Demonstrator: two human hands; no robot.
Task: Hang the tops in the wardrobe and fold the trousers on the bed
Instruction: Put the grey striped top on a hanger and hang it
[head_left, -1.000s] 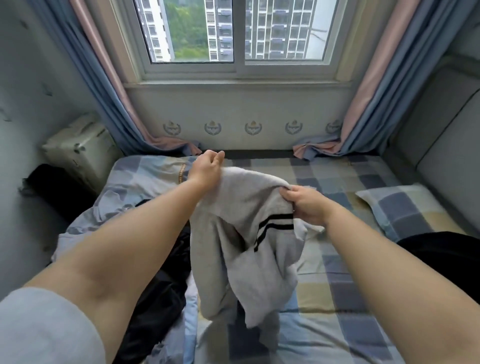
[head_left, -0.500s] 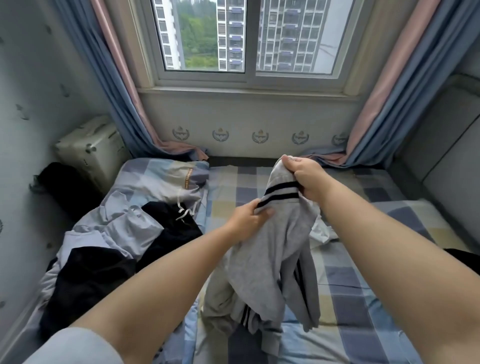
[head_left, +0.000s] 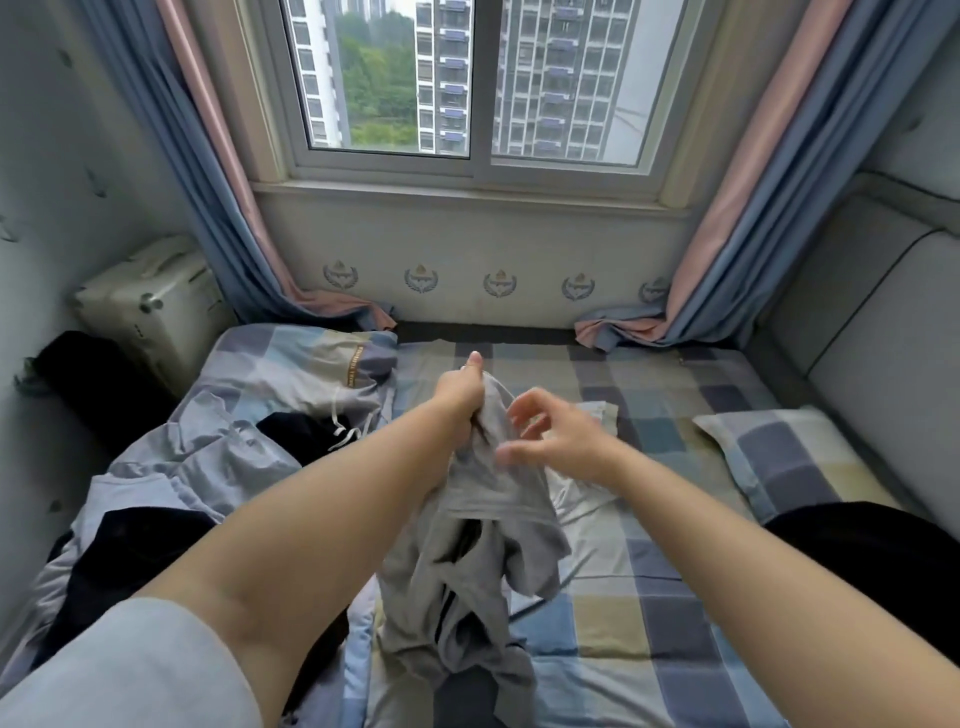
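My left hand (head_left: 464, 391) grips the bunched top of a soft grey knit garment (head_left: 483, 525), fingers curled round the cloth, and holds it up over the bed so the rest hangs in folds down to the checked bedsheet in blue, grey and pale yellow squares (head_left: 670, 603). My right hand (head_left: 550, 441) is just beside it with fingers spread and loosely bent, blurred; I cannot tell whether the fingertips touch the cloth, but it holds nothing. Dark stripes show in the folds low on the garment (whether it is a top or trousers I cannot tell).

No open container shows. The only case is a cream hard-shell suitcase (head_left: 150, 306), shut, standing in the left corner against the wall.

On the left half of the bed lies a heap of clothes: a pale lilac-grey crumpled garment (head_left: 208, 457), a black garment (head_left: 135, 551) over it, and another dark piece with white drawstrings (head_left: 337, 431) nearer the rolled checked quilt (head_left: 306, 364). A checked pillow (head_left: 789, 457) lies at the right edge, beside a grey padded headboard (head_left: 883, 343). A black cloth (head_left: 872, 556) lies in front of the pillow.

Ahead is a white-framed sliding window (head_left: 478, 161) with 2 panes, tower blocks and trees outside. Blue and pink curtains (head_left: 208, 156) hang at both sides, their ends pooling on the bed's far edge.
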